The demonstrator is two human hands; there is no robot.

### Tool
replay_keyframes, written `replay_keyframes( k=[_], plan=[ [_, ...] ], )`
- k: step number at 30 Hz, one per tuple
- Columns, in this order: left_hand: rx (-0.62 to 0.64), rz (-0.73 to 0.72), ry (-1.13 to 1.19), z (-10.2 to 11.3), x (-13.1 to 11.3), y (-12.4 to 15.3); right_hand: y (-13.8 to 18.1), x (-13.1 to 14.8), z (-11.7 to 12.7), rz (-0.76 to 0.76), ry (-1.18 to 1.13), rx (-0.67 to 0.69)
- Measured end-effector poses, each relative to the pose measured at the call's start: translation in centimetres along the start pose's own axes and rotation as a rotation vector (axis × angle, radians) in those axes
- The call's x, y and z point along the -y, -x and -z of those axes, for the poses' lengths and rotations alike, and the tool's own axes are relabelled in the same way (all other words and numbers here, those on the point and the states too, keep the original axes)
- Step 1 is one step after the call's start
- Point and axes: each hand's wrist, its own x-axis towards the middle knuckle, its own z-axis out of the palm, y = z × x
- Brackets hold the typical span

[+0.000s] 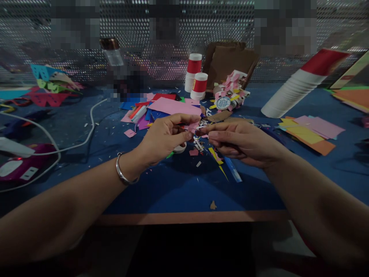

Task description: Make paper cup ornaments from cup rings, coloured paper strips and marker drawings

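Observation:
My left hand (165,135), a silver bangle at its wrist, is curled over the middle of the blue table with its thumb and fingers bent inward. A bit of pink paper (191,127) shows at its fingertips; whether it is held or lies behind is unclear. Facing it, my right hand (238,141) has its fingers folded in a pinch, index finger reaching toward the left fingertips. Whatever lies in the pinch is too small to make out. Below the hands are paper scraps (198,144), a white tape roll (180,148) and a blue-and-clear strip (234,169).
Pink sheets (174,105) and markers (139,113) lie behind my hands. Paper cups (198,86) and a paper-covered model (230,92) stand farther back. A tilted cup stack (296,90) and coloured sheets (314,129) are right. A white cable (91,119) crosses the left side.

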Motion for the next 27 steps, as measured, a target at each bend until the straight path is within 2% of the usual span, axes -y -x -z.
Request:
replay_keyframes(
  k=[5,27],
  plan=[
    [0.009,0.027,-0.015,-0.16,0.18,0.21,0.06,-0.15,-0.17,0.038,0.037,0.004],
    [0.036,-0.019,-0.029,-0.13,0.36,0.32,0.23,-0.09,-0.47,0.101,0.073,0.028]
  ],
)
